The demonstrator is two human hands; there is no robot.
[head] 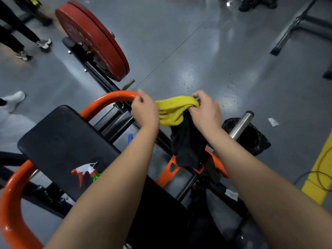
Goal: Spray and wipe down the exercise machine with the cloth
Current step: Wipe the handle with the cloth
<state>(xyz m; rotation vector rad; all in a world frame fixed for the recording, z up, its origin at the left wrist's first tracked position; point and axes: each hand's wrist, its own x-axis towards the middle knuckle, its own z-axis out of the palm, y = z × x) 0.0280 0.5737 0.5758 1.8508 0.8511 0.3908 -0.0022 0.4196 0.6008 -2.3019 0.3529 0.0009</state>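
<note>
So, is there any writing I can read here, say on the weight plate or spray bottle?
Nothing reads clearly.
Red weight plate: raised lettering, too blurred to read.
Spray bottle: no label shows.
White tag on the machine frame: too small to read.
Yellow cloth: no print.

The spray bottle (86,172) lies on the surface (59,139), near left. The cloth (172,110) is farther off, between left hand (145,110) and right hand (206,112). The weight plate (89,38) stands far left.
</note>
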